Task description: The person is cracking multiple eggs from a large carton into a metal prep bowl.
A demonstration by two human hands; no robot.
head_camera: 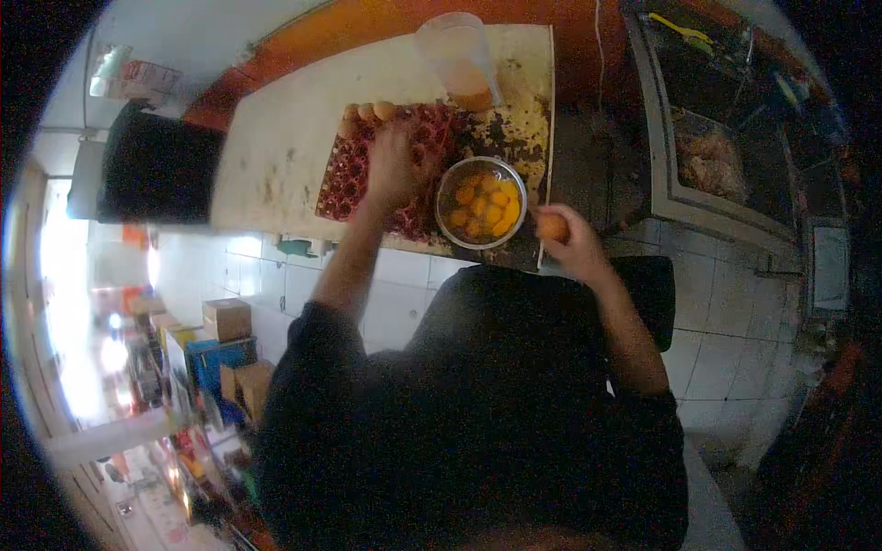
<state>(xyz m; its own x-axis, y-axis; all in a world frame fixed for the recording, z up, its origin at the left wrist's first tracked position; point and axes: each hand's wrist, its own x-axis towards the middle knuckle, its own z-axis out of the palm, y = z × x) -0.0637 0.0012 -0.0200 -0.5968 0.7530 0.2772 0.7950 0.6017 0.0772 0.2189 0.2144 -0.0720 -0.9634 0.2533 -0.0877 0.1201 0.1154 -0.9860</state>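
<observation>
My right hand (580,246) grips a brown egg (553,227) just off the table's right edge, beside a clear round container. That container (521,184) holds many cracked eggs, their yellow-orange yolks (480,204) lying in clear liquid. Blurred by motion, my left hand (396,162) is over a dark red egg tray (339,184); whether its fingers hold anything is hidden. Several whole eggs (384,110) sit in the tray's far left corner, and many of its other cups show no egg.
A translucent plastic jug (451,43) with something orange low in it stands behind the tray. The worn pale tabletop (275,144) has dark stains at right. A black object (162,165) borders its left end. Further right is a framed glass case (730,179); cardboard boxes (227,319) lie lower left.
</observation>
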